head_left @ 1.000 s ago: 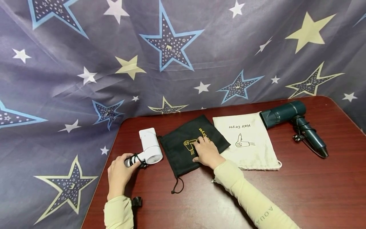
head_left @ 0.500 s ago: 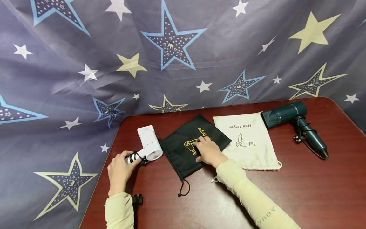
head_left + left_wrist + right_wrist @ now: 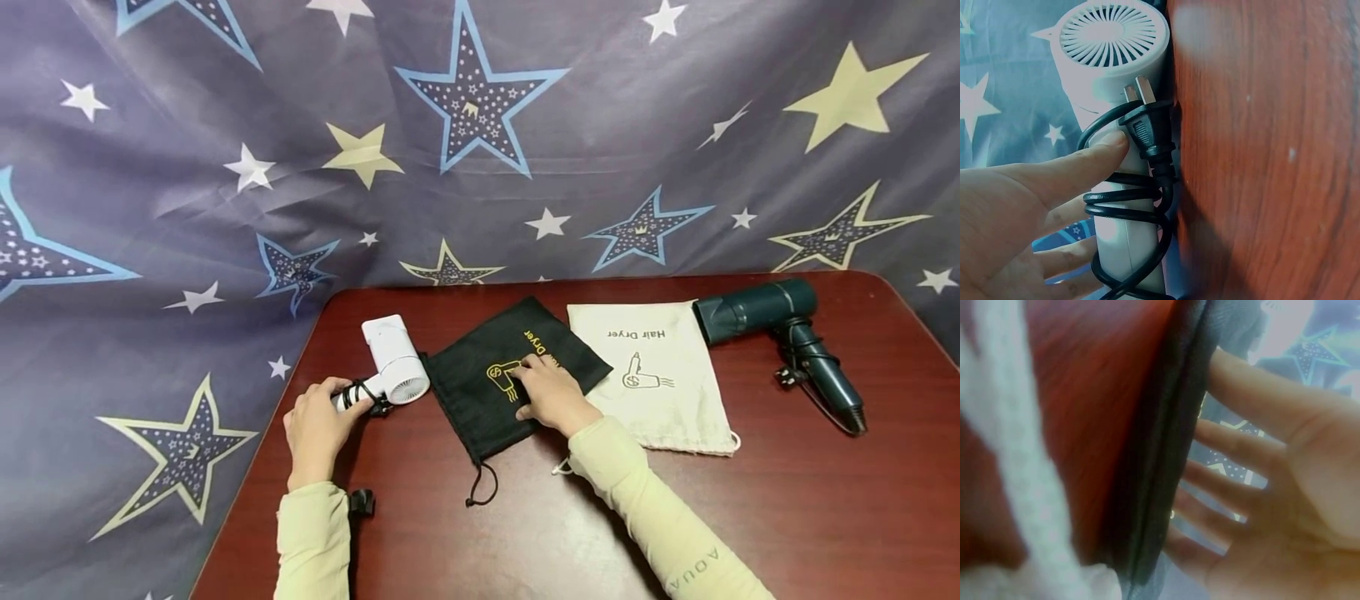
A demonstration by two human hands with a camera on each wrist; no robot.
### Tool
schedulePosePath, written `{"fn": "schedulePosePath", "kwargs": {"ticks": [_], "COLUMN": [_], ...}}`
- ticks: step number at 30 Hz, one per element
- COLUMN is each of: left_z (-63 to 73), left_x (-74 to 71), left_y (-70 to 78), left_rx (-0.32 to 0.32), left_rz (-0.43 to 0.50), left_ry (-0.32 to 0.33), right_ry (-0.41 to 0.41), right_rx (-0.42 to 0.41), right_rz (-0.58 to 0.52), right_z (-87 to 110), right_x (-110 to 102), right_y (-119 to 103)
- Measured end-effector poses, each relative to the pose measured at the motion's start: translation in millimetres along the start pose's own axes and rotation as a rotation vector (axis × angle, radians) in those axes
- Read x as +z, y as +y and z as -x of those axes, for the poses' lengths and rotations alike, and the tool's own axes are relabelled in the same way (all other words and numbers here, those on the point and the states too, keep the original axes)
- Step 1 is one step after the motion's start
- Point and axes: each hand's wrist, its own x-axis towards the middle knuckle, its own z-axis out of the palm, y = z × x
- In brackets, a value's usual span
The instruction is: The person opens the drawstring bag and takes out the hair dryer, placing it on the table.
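In the head view, my left hand [image 3: 320, 429] grips the handle of a white hair dryer [image 3: 397, 358] lying at the table's left side. The left wrist view shows the thumb on the handle, beside a black cord [image 3: 1125, 212] wound round it and a two-pin plug [image 3: 1147, 128]. My right hand [image 3: 553, 393] rests on a black drawstring bag [image 3: 480, 408], fingers spread over its gold "Hair Dryer" print. Those fingers look nearly straight in the blurred right wrist view, against the black bag [image 3: 1163, 444]. The bag lies flat, partly over a cream drawstring bag [image 3: 648, 375].
A dark green hair dryer [image 3: 757, 310], its cord wrapped at the handle, lies at the back right and touches the cream bag. The red-brown table [image 3: 465, 554] backs onto a star-patterned curtain [image 3: 525, 200].
The head view has tilted slightly. The black bag has turned a little under my right hand, its cord end shifting right. My left hand keeps its grip on the white hair dryer.
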Motion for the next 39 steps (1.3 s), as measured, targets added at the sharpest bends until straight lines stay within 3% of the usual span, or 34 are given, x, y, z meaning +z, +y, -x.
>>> {"fn": "schedulePosePath", "kwargs": {"ticks": [13, 18, 24, 28, 30, 34, 36, 39], "left_z": [-2.2, 2.9, 14.0, 17.9, 19.2, 19.8, 19.8, 21.3], "left_x": [1.3, 2.4, 12.1, 20.1, 24.0, 32.9, 37.9, 46.3], "left_y": [3.4, 6.1, 25.2, 49.2, 61.0, 80.5, 86.9, 91.3], "left_rx": [-0.041, -0.025, 0.102, 0.271, 0.384, 0.587, 0.635, 0.649], "left_rz": [-0.024, 0.007, 0.085, 0.145, 0.161, 0.156, 0.137, 0.092], "left_ry": [0.043, 0.052, 0.187, 0.237, 0.199, 0.061, -0.011, -0.142], "right_ry": [-0.022, 0.045, 0.126, 0.106, 0.094, 0.084, 0.078, 0.064], "right_rx": [-0.031, -0.045, -0.043, -0.014, -0.003, 0.012, 0.017, 0.020], "right_rz": [0.023, 0.051, 0.118, 0.142, 0.152, 0.166, 0.171, 0.175], "right_z": [-2.6, -2.9, -5.2, -5.7, -6.0, -6.6, -7.2, -7.8], "right_x": [-2.8, 1.3, 11.9, 17.8, 19.4, 19.5, 19.0, 19.2], "right_y": [-2.8, -9.5, -25.5, -31.0, -31.8, -31.6, -31.5, -32.1]}}
